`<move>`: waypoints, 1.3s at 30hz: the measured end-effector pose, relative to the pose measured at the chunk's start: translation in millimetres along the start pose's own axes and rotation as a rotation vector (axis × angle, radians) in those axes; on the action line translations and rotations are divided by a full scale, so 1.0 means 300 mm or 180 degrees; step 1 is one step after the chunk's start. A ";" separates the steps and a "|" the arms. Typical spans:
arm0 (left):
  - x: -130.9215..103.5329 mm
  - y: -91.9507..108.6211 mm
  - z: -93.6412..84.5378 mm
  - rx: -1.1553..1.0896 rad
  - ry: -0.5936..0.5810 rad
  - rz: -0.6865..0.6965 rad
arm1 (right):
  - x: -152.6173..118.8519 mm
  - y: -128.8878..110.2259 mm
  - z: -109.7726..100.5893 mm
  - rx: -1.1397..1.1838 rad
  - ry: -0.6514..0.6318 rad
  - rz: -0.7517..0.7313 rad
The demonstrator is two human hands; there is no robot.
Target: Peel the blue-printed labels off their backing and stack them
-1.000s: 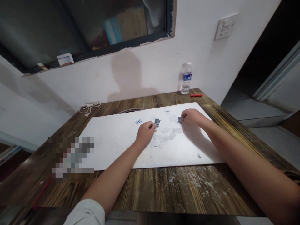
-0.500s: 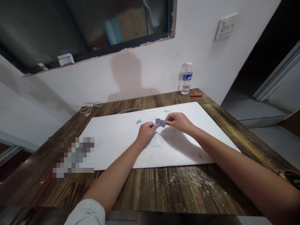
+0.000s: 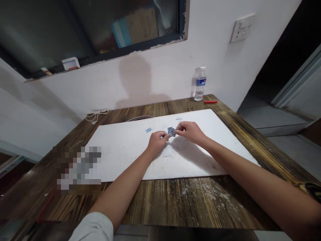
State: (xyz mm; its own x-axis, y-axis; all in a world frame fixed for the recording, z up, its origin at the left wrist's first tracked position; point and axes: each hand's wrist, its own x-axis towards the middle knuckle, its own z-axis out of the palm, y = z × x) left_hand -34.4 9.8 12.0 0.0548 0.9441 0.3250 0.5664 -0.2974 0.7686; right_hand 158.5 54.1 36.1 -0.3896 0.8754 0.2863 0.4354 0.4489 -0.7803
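Both my hands meet over the middle of the white board, around a small flat blue piece with grey bars. Its lower left edge is pinched between the thumb and fingers of my left hand. On the opposite side, my right hand has thumb and forefinger closed on its right edge; whether that part is separate, I cannot tell. A similar blue frame with pale openings lies flat on the board, left of the hands. Below my fingers rests a thin pale paper scrap.
The white board covers much of the dark wooden table. A water bottle and a red stick stand and lie at the back right. A white cord is coiled back left. A blurred-out patch covers something front left.
My right hand has shifted slightly left, closer to my left hand, and the blue piece's visible part looks narrower. The things on the table stay in place.
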 end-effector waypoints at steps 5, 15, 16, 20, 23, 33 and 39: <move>0.002 -0.001 -0.002 0.0066 0.0005 0.0001 | -0.010 -0.011 0.002 0.0052 -0.0005 -0.0149; 0.003 -0.010 0.000 0.0147 0.0080 0.0066 | -0.014 -0.009 0.025 0.0223 0.0113 -0.0098; 0.002 -0.009 0.001 0.0164 0.0094 0.0079 | -0.012 -0.007 0.025 0.0263 0.0102 -0.0078; -0.001 -0.004 0.001 0.0309 0.0132 0.0143 | -0.007 0.005 0.028 0.0459 -0.0031 -0.0025; -0.002 0.001 -0.001 0.0450 0.0122 0.0307 | -0.004 0.015 0.030 0.0639 -0.0092 0.0053; 0.002 0.015 -0.009 0.0653 -0.0049 0.0785 | 0.003 0.037 0.041 0.1131 -0.0047 0.0256; 0.000 0.017 -0.010 0.0543 -0.0152 0.0865 | 0.012 0.055 0.040 0.1415 -0.0130 0.0079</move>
State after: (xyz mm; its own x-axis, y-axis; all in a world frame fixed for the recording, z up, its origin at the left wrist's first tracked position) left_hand -33.9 7.9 17.6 0.2593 0.8403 0.4762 0.6552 -0.5152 0.5525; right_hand 154.5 62.5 17.7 -0.4189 0.8731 0.2493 0.0572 0.2994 -0.9524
